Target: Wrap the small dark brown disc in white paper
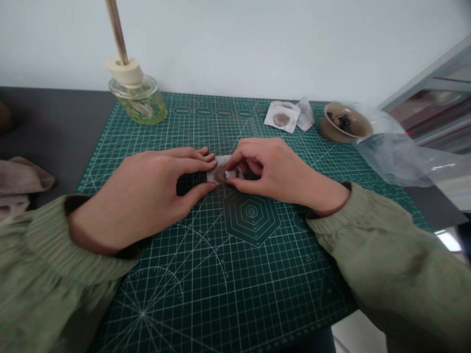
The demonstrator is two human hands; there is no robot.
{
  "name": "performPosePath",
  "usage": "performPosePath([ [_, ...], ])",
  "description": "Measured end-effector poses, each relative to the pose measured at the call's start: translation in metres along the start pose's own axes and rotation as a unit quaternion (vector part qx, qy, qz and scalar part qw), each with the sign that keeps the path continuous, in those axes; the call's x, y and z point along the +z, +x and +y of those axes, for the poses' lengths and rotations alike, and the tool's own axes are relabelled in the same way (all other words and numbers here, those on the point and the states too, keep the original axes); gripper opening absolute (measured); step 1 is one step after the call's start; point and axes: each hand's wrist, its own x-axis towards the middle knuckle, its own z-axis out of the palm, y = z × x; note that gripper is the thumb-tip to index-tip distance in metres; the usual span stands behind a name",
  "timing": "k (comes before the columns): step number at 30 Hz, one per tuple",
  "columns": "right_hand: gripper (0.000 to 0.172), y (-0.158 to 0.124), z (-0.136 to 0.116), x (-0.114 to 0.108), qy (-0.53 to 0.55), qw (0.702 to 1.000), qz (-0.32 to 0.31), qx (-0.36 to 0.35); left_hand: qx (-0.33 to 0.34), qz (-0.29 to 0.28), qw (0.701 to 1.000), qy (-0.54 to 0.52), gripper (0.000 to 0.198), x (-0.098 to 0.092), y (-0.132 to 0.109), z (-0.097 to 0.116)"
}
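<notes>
Both my hands meet over a small white sachet with a brownish round filling, lying on the green cutting mat. My left hand pinches the sachet's left edge between thumb and fingers. My right hand is curled, with thumb and forefinger pinching its right side. Much of the sachet is hidden under my fingers.
A glass reed diffuser with a stick stands at the mat's back left. More white sachets lie at the back right beside a brown bowl holding dark bits. A clear plastic bag lies right; a cloth lies left.
</notes>
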Motion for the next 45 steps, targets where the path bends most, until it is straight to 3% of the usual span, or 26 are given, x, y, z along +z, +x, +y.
performPosePath([
  [3, 0.008, 0.001, 0.001, 0.0, -0.018, 0.999, 0.023, 0.027, -0.001, -0.004, 1.0, 0.001, 0.044, -0.001, -0.001, -0.001],
  [7, 0.006, 0.002, 0.001, 0.002, 0.015, 1.0, 0.007, -0.018, -0.007, -0.005, 1.0, 0.01, 0.044, -0.002, -0.002, -0.003],
  [9, 0.01, 0.002, 0.002, 0.003, 0.012, 1.0, 0.002, -0.008, 0.002, -0.002, 1.0, 0.006, 0.046, -0.002, -0.003, -0.003],
  [12, 0.006, 0.003, 0.002, 0.005, -0.012, 0.999, 0.036, 0.007, 0.004, 0.007, 1.0, 0.01, 0.044, -0.002, -0.004, -0.005],
  [17, 0.006, 0.0, 0.003, 0.002, 0.027, 0.999, 0.002, -0.032, 0.007, -0.004, 1.0, 0.002, 0.045, -0.001, -0.004, -0.006],
  [21, 0.01, 0.0, 0.004, 0.002, -0.002, 0.998, 0.055, 0.003, 0.007, 0.003, 1.0, 0.01, 0.044, -0.001, -0.003, -0.007],
  [23, 0.004, 0.0, 0.004, 0.002, 0.015, 0.999, 0.028, -0.027, 0.011, -0.003, 1.0, 0.021, 0.046, -0.001, -0.004, -0.007],
  [25, 0.01, 0.0, 0.002, 0.001, 0.026, 0.999, -0.008, -0.029, 0.018, -0.006, 1.0, 0.013, 0.048, -0.001, -0.004, -0.007],
  [29, 0.01, 0.001, 0.001, 0.002, -0.003, 0.999, 0.042, 0.012, 0.019, -0.001, 1.0, 0.017, 0.049, -0.002, -0.005, -0.008],
  [32, 0.005, 0.001, -0.001, 0.004, 0.066, 0.998, 0.014, -0.021, 0.017, -0.001, 1.0, 0.012, 0.048, -0.002, -0.004, -0.009],
  [35, 0.024, -0.002, -0.004, 0.002, 0.195, 0.978, 0.04, 0.056, 0.033, 0.011, 0.999, -0.018, 0.04, -0.002, 0.0, -0.004],
  [38, 0.042, -0.003, -0.008, -0.002, 0.323, 0.937, 0.067, 0.111, 0.051, 0.062, 0.996, -0.029, 0.039, -0.006, 0.003, 0.007],
  [42, 0.05, 0.001, -0.015, -0.006, 0.437, 0.894, 0.048, 0.088, 0.001, 0.145, 0.986, -0.08, 0.032, -0.012, 0.001, 0.025],
  [45, 0.049, 0.001, -0.019, -0.006, 0.471, 0.879, 0.03, 0.071, -0.023, 0.149, 0.981, -0.123, 0.02, -0.013, 0.0, 0.031],
])
